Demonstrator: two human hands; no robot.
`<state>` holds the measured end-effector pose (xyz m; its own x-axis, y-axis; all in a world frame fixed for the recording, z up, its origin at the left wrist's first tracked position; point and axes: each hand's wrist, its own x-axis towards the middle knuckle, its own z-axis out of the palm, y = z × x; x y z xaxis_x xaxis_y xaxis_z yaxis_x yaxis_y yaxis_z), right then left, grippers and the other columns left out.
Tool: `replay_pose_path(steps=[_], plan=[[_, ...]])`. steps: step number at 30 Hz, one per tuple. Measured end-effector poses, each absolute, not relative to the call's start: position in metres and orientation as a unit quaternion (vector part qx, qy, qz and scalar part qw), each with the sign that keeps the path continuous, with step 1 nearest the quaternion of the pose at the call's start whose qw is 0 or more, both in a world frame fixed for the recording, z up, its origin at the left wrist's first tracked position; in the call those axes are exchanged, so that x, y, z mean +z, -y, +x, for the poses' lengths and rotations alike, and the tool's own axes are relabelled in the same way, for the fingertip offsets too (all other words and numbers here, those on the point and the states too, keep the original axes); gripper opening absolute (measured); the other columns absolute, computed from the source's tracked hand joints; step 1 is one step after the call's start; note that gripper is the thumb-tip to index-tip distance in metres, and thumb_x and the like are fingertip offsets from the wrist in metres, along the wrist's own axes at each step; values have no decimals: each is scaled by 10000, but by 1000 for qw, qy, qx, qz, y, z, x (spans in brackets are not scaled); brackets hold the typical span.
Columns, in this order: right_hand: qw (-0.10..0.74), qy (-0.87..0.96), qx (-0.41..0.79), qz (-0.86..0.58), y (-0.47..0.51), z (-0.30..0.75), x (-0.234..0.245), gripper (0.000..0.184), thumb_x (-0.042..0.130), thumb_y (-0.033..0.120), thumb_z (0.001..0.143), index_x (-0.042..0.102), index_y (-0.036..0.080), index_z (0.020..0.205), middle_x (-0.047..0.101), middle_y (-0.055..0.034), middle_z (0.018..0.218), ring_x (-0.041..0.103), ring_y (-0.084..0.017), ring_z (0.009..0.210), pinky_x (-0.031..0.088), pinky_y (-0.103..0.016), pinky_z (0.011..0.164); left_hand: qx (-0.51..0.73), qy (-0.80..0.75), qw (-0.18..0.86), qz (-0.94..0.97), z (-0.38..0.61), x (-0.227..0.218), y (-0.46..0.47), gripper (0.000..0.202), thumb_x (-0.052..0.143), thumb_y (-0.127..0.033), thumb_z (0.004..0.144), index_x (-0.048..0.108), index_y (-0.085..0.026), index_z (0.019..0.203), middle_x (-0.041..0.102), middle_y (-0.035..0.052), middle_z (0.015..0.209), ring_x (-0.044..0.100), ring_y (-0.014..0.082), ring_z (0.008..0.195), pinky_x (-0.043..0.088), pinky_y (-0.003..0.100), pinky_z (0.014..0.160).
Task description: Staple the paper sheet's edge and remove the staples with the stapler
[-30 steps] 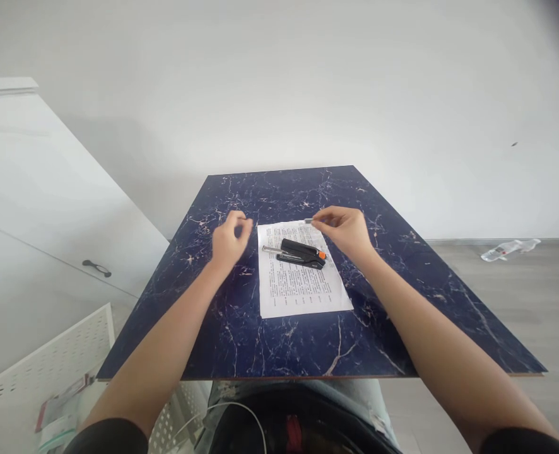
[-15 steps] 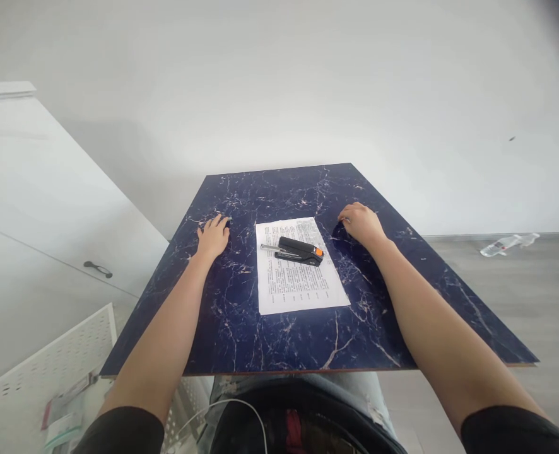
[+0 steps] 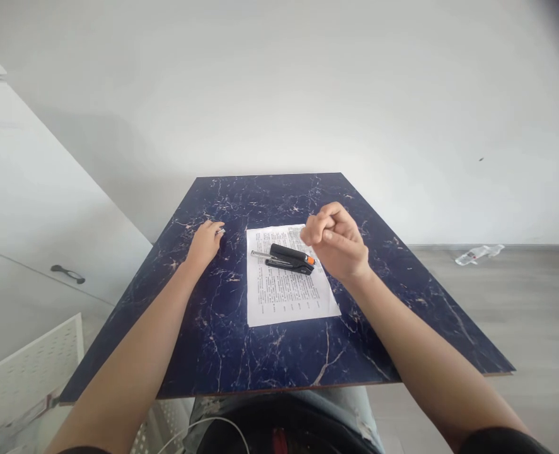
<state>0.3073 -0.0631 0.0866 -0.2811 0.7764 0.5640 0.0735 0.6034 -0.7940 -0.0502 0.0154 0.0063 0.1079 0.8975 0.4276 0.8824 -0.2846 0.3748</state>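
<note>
A black stapler (image 3: pixel 291 257) with an orange patch lies on a stack of printed paper (image 3: pixel 289 306); its top is swung apart from its base, and a thin metal rail sticks out to the left. Left of the paper, my left hand (image 3: pixel 204 244) rests on the table with bent fingers. At its fingertips shows a small silvery piece (image 3: pixel 220 231), too small to name surely. My right hand (image 3: pixel 339 243) is raised over the paper's right edge, near the stapler's orange end. Its fingers are curled in with the thumb against them, and nothing shows in them.
The dark blue marbled table (image 3: pixel 279 366) stands against a white wall. To the left are a white cabinet with a dark handle (image 3: pixel 68 273) and a white perforated rack (image 3: pixel 33 359). A clear plastic bottle (image 3: pixel 478 254) lies on the floor at right.
My right hand has lifted off the table and moved left toward the stapler, turning its palm side into view. My left hand's spread fingers have drawn in. The view has shifted slightly.
</note>
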Motion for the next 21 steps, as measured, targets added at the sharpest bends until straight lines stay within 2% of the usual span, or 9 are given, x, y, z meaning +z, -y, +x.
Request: replay_pose_path(steps=[3, 6, 8, 10, 13, 16, 21], plan=[[522, 739, 370, -212, 82, 293, 90, 543, 467, 729, 937, 461, 357, 1333, 542, -14, 719, 574, -246, 720, 501, -442, 685, 321, -586, 14, 744, -46, 7, -14, 337, 489, -188, 966, 755, -178, 1172, 675, 129, 1135, 666, 291, 1084, 507, 431, 1069], [554, 711, 405, -155, 85, 292, 92, 459, 606, 687, 904, 515, 363, 1216, 514, 21, 648, 561, -224, 665, 498, -409, 653, 375, -565, 26, 735, -41, 9, -12, 287, 531, -195, 951, 755, -181, 1130, 678, 111, 1105, 683, 265, 1025, 542, 418, 1020], [577, 684, 431, -119, 83, 292, 94, 364, 677, 617, 893, 548, 356, 1112, 494, 40, 613, 542, -203, 622, 495, -380, 629, 421, -553, 37, 719, -36, 11, -10, 235, 583, -216, 939, 730, -187, 1121, 698, 99, 1096, 699, 246, 980, 568, 407, 973], [594, 658, 460, -54, 79, 291, 96, 248, 727, 482, 897, 578, 351, 1045, 487, 55, 596, 520, -180, 592, 488, -350, 611, 463, -545, 64, 696, -29, 13, -6, 189, 631, -242, 930, 696, -199, 1102, 733, 84, 1083, 722, 232, 961, 582, 400, 950], [601, 634, 486, 33, 76, 288, 98, 184, 740, 312, 910, 630, 351, 1053, 507, 64, 605, 499, -155, 578, 475, -322, 602, 507, -525, 151, 666, -16, 18, 3, 144, 679, -287, 927, 653, -210, 1046, 785, 75, 1030, 759, 231, 978, 590, 393, 944], [599, 628, 495, 41, 76, 287, 98, 186, 754, 291, 910, 652, 347, 1056, 534, 63, 615, 489, -148, 575, 464, -315, 594, 515, -506, 234, 651, -5, 23, 13, 211, 752, -363, 898, 664, -209, 1013, 804, 79, 969, 779, 242, 929, 606, 393, 905], [597, 625, 502, 28, 77, 289, 96, 181, 779, 307, 892, 656, 347, 1018, 532, 66, 594, 481, -147, 559, 457, -318, 589, 483, -475, 284, 679, 3, 27, 20, 339, 834, -454, 839, 751, -203, 1051, 794, 76, 922, 772, 240, 867, 619, 401, 873]])
